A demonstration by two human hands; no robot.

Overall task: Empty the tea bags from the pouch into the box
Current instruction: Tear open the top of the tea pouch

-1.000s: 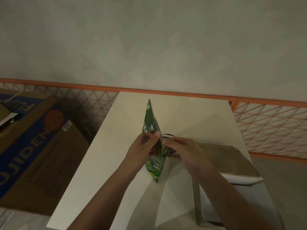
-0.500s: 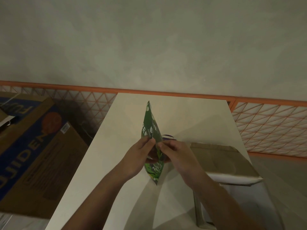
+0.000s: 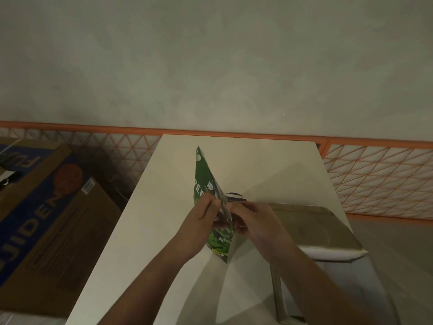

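Large brown cardboard carton (image 3: 46, 219) with a blue printed band and white lettering: stands on the floor well to the left of the white rectangular table (image 3: 150, 231), its top corner below the table's level.

Orange lattice railing (image 3: 375, 181): runs along the grey wall behind the table's far edge, showing on both sides of it.

White rectangular table: smooth bare top, long axis running away from the person toward the wall.

Left hand (image 3: 199, 221): above the middle of the table, fingers curled and closed, pinching the left side of the green printed foil pouch (image 3: 203, 174) at its silvery opening edge.

Green printed foil pouch: held up off the table, edge-on to the person, one pointed corner tilted toward the wall and the other pointing down toward the tabletop. White lettering shows on its left face. Whether any tea bags are inside cannot be told.

Small round object (image 3: 234, 196) with dark and white stripes: on the table just behind the pouch, mostly hidden.

Right hand (image 3: 255, 221): touching the pouch from the right, fingers closed on the opposite side of the opening, knuckles meeting the left hand's.

Open beige box (image 3: 328, 231) with a pale rim: sits at the table's right edge, just beside the right wrist, interior dim.
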